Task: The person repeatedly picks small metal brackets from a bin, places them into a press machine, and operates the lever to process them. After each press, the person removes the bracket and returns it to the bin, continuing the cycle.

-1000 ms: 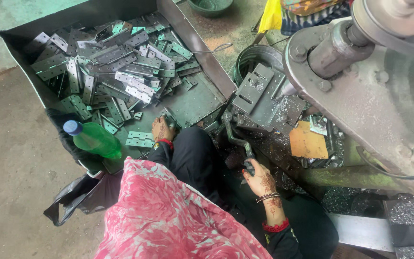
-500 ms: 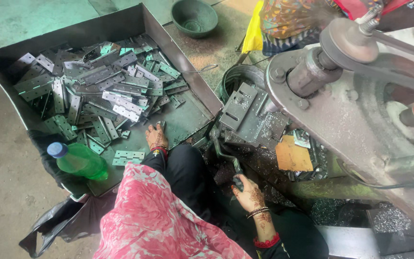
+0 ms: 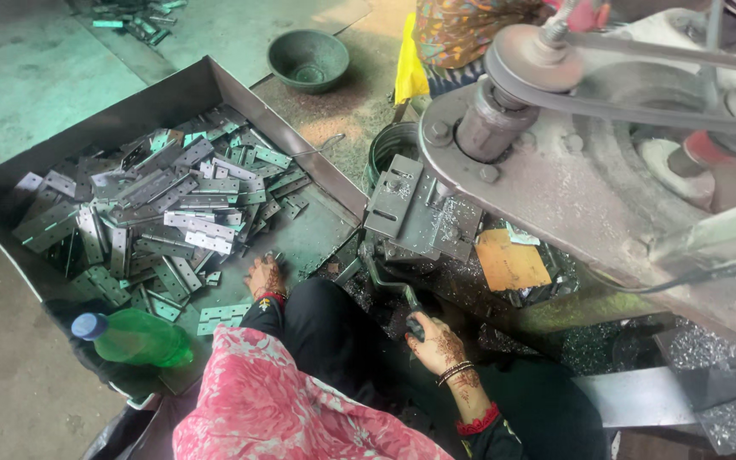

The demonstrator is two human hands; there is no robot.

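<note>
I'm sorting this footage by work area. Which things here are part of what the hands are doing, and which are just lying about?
In use:
- left hand among the metal hinge plates in the tray
- right hand, grip closed on the press lever
- belt-driven press

Lying about:
- green bottle
- green bowl
- orange card

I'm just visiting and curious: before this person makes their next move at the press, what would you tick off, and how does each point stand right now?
1. Left hand is on a metal hinge plate in the tray: cannot tell, the fingers hide any grip.
2. Right hand has the press lever: ok, closed round its handle.
3. Both hands are clear of the die block: ok.
4. Stock of hinge plates within reach: ok, piled in the tray.
5. Green bottle out of the way: ok, lying at the tray's near corner.
6. Belt guarded: not ok, exposed.
</note>
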